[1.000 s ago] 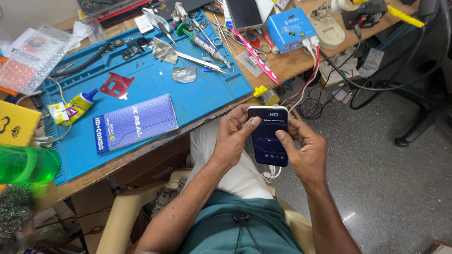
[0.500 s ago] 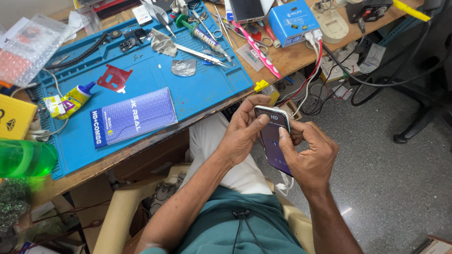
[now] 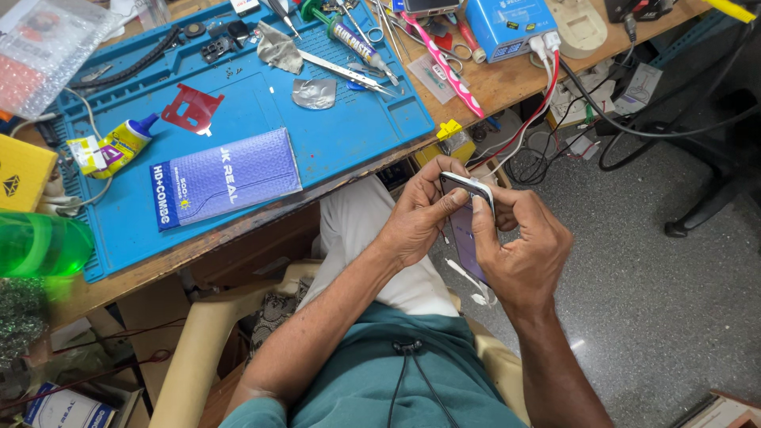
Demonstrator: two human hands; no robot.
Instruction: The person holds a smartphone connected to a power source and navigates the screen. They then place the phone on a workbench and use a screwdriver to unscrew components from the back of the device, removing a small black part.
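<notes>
Hands meet over the lap, both wrapped around a slim dark smartphone with a pale rim (image 3: 468,214), which is tilted on edge just below the front edge of the wooden tabletop (image 3: 507,83). The left hand (image 3: 416,222) cups the phone's near side, its grip closed, with the fingertips (image 3: 442,176) curled over the top corner. The right hand (image 3: 523,246) clamps the other side, thumb pressed along the phone's face and fingers folded behind, so its grip is pinching the phone too. A thin white cable (image 3: 468,277) dangles beneath the phone, over the white cloth on the lap (image 3: 365,230).

Up on the tabletop, the big blue rubber work mat (image 3: 238,119) carries the clutter. A flat purple-blue printed packet (image 3: 226,178) lies nearest the person, well apart from both hands. Left of it sits a yellow glue tube with a blue cap (image 3: 119,147), and above that a red cut-out plastic piece (image 3: 190,107). A crumpled bit of silver foil (image 3: 314,93) rests mid-mat, with long metal tweezers (image 3: 345,73) lying just beyond it. Off the mat's right edge there's a pink-handled tool (image 3: 444,67) lying slantwise, and a blue box-shaped device (image 3: 507,28) with red and white leads running off the edge. A small yellow block (image 3: 449,129) hangs just at the tabletop's front edge, near the phone. Far left, a blurred bright green bottle (image 3: 40,246) fills the edge of view.
</notes>
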